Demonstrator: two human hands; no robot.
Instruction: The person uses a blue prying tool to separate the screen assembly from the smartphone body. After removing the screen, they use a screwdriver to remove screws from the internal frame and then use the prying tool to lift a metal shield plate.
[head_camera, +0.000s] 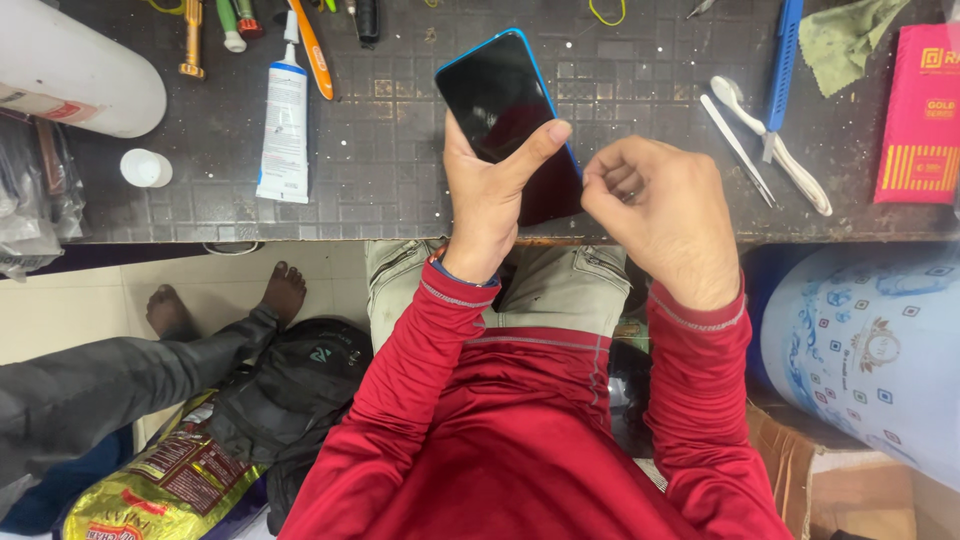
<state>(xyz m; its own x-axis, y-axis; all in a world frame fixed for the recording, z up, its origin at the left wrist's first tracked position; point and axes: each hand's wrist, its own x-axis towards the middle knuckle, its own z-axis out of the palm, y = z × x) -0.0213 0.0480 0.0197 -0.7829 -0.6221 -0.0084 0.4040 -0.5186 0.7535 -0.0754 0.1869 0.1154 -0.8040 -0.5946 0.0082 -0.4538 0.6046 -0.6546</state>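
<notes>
Left hand (487, 190) grips the blue-edged smartphone (505, 115) over the workbench's (400, 190) front edge; right hand (655, 205) curls loosely closed just beside it.

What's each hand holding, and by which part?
Left hand grips the blue-edged phone at its lower end, thumb across the dark screen. Right hand is curled beside the phone's lower edge; nothing visibly held.

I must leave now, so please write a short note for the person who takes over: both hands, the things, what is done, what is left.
Left hand: holds the blue-edged phone above the dark work mat, thumb across its dark screen.
Right hand: loosely curled at the phone's lower right edge; whether it pinches anything cannot be told.
Nearby: white tube to the left, tweezers to the right.
Done: phone lifted, screen in place.
Left: unclear from this view.
</notes>
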